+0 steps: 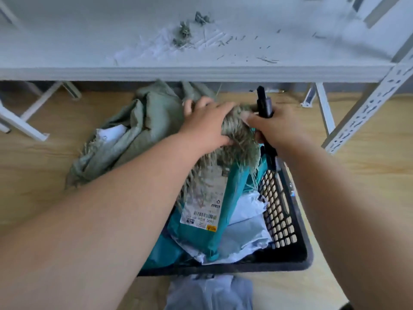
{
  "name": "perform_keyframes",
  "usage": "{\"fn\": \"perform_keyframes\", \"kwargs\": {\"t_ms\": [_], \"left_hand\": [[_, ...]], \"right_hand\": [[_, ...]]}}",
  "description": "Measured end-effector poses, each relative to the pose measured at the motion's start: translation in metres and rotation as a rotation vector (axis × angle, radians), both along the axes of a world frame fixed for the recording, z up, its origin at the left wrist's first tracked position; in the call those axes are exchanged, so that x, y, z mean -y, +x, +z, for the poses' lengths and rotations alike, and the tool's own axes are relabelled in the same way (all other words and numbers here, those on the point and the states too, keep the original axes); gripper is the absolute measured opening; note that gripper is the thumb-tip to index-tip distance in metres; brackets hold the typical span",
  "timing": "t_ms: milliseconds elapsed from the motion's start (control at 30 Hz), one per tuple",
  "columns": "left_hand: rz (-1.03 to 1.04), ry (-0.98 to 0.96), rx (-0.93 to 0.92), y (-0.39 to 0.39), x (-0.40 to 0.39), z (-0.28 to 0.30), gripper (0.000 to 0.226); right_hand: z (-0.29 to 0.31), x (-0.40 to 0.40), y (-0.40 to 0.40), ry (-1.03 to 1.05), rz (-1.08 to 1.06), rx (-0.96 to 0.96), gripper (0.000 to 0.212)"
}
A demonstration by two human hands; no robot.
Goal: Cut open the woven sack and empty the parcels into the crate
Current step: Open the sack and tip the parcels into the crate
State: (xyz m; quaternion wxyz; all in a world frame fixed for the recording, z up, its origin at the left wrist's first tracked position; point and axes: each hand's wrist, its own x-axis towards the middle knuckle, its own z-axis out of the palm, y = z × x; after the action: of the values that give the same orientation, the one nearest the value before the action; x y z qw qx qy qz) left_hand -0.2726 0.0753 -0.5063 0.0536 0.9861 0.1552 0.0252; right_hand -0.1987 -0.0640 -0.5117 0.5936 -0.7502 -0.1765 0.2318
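Left hand point(205, 124) gripping frayed sack point(152, 121) – crate point(288, 220) half hidden, right hand point(272, 128) clutching dark tool point(263, 104)

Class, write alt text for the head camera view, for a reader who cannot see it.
Two bare hands hold a frayed green woven sack over a black plastic crate: the left hand grips its frayed edge, the right hand grips a dark cutter. A teal labelled parcel and white parcels lie in the crate.
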Motion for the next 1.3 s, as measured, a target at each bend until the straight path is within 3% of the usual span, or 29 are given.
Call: {"fn": "perform_keyframes", "kwargs": {"t_ms": [67,100,133,267,433,600,700,833,967,1067,1167,1200,1267,1300], "left_hand": [[0.091,0.005,0.044,0.007,0.000,0.006,0.044],[0.149,-0.016,0.047,0.010,-0.001,0.009,0.040],[0.209,-0.052,0.047,0.014,-0.001,0.013,0.041],[0.417,-0.196,0.082,0.023,-0.003,0.023,0.053],[0.498,-0.103,0.018,0.034,0.008,0.027,0.047],[0.530,-0.114,0.029,0.060,0.023,0.031,0.046],[0.561,-0.156,0.015,0.064,0.024,0.023,0.047],[0.584,-0.176,0.003,0.057,0.022,0.015,0.049],[0.485,-0.132,-0.027,0.045,0.046,0.011,0.065],[0.416,-0.121,0.117,0.015,0.074,0.003,0.083],[0.357,0.024,0.424,-0.031,0.099,-0.012,0.055],[0.330,0.064,0.444,-0.043,0.104,-0.019,0.041],[0.297,0.098,0.265,-0.057,0.105,-0.033,0.024],[0.308,0.091,0.143,-0.058,0.103,-0.040,0.026]], "right_hand": [[-0.009,0.012,-0.008,0.007,0.073,-0.070,0.037],[-0.016,0.015,-0.012,-0.050,0.097,-0.047,0.049],[-0.025,0.017,-0.014,-0.120,0.105,-0.002,0.052],[-0.067,0.026,-0.019,-0.302,0.054,0.105,0.023],[-0.072,0.035,-0.001,0.006,-0.123,-0.120,0.018],[-0.060,0.030,-0.016,0.059,0.217,-0.248,0.026],[-0.061,0.029,-0.011,0.069,0.280,-0.354,0.025],[-0.071,0.031,0.004,0.215,0.085,-0.603,0.014],[-0.082,0.034,0.013,0.192,-0.002,-0.548,0.016],[-0.083,0.034,0.017,0.183,0.011,-0.520,0.018],[-0.086,0.030,0.019,0.175,0.000,-0.528,0.018],[-0.087,0.029,0.020,0.166,-0.009,-0.521,0.019],[-0.090,0.025,0.019,0.151,-0.030,-0.515,0.019],[-0.090,0.024,0.019,0.152,-0.038,-0.523,0.018]]}}
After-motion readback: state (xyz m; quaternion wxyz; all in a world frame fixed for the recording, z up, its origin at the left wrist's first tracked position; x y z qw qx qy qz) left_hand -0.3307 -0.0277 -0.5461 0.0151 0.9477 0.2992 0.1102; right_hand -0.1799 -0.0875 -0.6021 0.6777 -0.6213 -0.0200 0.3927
